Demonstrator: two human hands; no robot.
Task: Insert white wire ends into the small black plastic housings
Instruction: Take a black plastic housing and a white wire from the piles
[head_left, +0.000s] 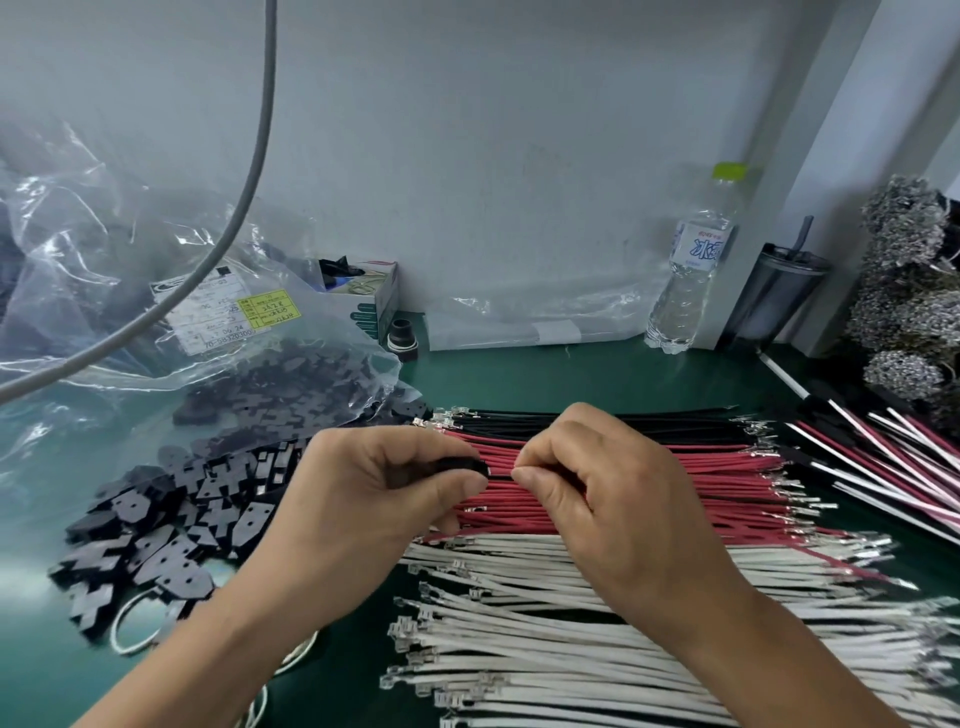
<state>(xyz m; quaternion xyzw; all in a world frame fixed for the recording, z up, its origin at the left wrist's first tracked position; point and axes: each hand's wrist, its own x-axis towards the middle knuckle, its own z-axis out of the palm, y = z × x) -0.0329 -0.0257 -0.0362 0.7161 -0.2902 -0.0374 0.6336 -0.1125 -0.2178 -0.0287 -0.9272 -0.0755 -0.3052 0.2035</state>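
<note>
Head view is showing the left hand (384, 480) pinching a black housing (465, 466) steady while the right hand (582, 478) is pinching a wire end (mostly hidden) against its mouth, both raised over the white wires (571, 623) for easy reach.

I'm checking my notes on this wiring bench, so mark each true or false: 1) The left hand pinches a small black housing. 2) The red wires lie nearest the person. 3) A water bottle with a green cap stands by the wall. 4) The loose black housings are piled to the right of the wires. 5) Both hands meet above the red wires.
1) True: the left hand pinches a black housing.
2) False: the white wires lie nearest; the red wires are beyond them.
3) True: the water bottle.
4) False: the loose housings lie to the left.
5) True: the right hand meets the left there.
</note>
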